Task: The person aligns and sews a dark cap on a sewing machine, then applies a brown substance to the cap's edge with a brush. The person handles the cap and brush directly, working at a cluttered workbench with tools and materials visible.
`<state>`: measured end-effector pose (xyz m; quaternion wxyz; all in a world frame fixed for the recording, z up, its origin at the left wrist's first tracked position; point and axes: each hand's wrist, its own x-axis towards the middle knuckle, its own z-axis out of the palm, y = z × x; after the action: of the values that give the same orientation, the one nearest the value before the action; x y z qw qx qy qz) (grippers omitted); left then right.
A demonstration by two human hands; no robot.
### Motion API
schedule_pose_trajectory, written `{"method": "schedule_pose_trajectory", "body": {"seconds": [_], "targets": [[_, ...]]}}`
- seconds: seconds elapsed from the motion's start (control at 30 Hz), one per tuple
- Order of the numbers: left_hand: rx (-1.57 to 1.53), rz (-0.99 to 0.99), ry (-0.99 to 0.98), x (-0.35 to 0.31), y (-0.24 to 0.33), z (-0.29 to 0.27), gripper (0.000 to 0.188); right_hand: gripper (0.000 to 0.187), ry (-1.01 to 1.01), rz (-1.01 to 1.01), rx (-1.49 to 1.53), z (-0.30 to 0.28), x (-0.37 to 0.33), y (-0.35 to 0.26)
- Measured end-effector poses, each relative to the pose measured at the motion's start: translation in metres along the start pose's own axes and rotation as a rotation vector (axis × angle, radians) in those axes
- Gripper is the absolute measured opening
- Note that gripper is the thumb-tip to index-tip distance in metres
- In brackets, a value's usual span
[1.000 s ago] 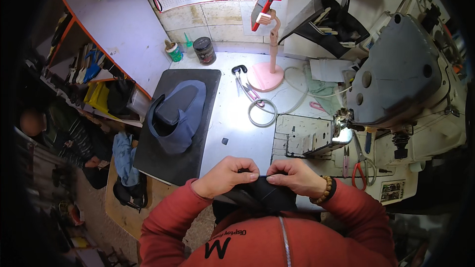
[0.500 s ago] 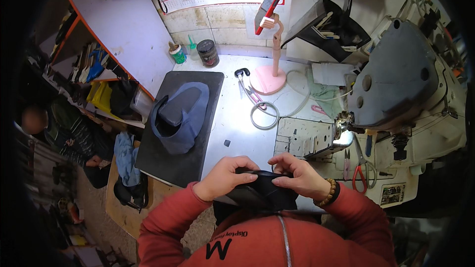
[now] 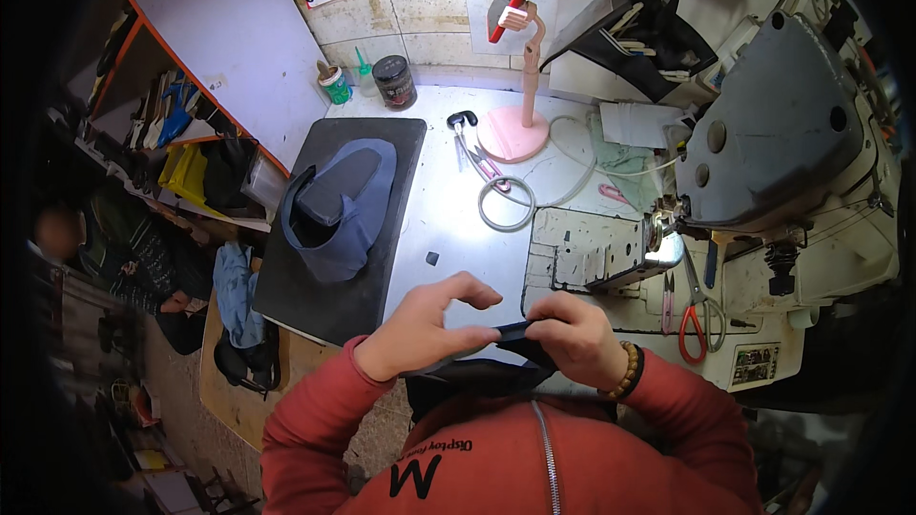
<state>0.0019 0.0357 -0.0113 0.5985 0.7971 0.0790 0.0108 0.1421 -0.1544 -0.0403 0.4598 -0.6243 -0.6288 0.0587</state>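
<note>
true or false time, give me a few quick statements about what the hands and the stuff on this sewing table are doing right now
1. Both hands hold one dark piece of fabric between them. True: the left hand and the right hand pinch it at either end.
2. The red-handled scissors are in the right hand. False: they lie on the sewing machine base, right of that hand.
3. A stack of grey-blue fabric pieces lies on a black board. True.
4. The pink stand lies tipped over. False: it stands upright on its round base.
5. The right wrist wears a beaded bracelet. True.
</note>
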Motion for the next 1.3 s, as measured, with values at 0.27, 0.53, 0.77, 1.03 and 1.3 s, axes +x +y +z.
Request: {"method": "schedule_pose_trajectory", "body": {"seconds": [0.27, 0.53, 0.77, 1.03, 1.3], "targets": [[0.784, 0.209, 0.396, 0.004, 0.035, 0.004, 0.016, 0.031, 0.114, -0.252, -0.432, -0.005, 0.018, -0.018], [1.015, 0.577, 0.647, 0.001, 0.032, 0.064, 0.030, 0.035, 0.300, 0.611, 1.305, 0.022, 0.018, -0.032], [0.508, 0.464, 0.518, -0.017, 0.013, 0.047, 0.037, 0.021, 0.151, 0.779, 1.196, 0.023, 0.000, -0.017], [0.215, 0.222, -0.171, 0.025, 0.013, -0.025, 0.017, 0.025, -0.380, 0.673, 1.273, 0.003, 0.001, -0.018], [-0.391, -0.004, -0.453, 0.064, 0.017, -0.023, 0.009, 0.025, -0.154, 0.523, 1.082, -0.007, -0.025, -0.049]]}}
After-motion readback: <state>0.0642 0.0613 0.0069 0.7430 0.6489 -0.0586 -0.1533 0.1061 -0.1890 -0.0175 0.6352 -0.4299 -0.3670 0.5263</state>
